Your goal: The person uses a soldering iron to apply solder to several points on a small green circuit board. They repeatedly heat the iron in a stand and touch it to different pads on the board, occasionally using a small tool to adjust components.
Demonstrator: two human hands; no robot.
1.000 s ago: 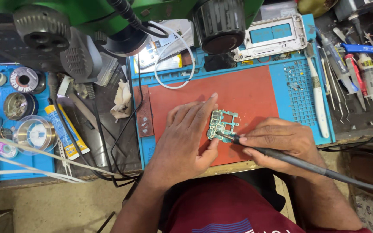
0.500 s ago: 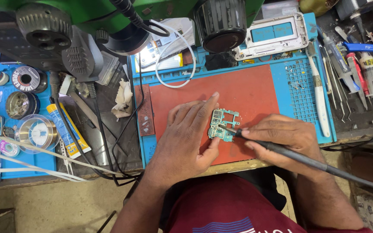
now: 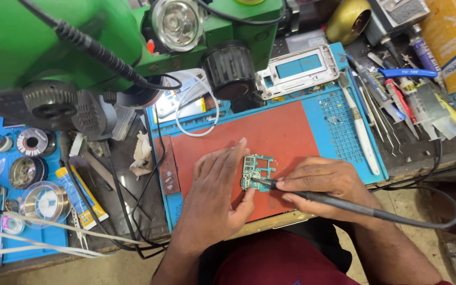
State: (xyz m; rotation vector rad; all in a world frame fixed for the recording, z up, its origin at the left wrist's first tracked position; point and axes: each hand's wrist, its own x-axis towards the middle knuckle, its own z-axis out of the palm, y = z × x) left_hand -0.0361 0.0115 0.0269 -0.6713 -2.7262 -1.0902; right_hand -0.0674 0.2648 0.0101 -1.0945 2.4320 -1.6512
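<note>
A small green circuit board [image 3: 256,170] lies on the red pad of a blue work mat [image 3: 344,126]. My left hand [image 3: 215,192] rests flat on the pad with its fingers against the board's left edge, holding it down. My right hand [image 3: 325,184] grips a black soldering iron [image 3: 339,203] like a pen. Its tip touches the lower part of the board. The iron's black cable [image 3: 439,211] loops off to the right past the bench edge.
A green microscope [image 3: 133,42] with a lamp hangs over the bench's back left. A phone frame [image 3: 297,68] lies at the mat's top. Tweezers and tools [image 3: 391,105] crowd the right. Solder spools, a tube and tins [image 3: 38,179] sit on the left.
The iron's tip has shifted slightly on the board, and my right hand with it. My left hand stays pressed beside the board.
</note>
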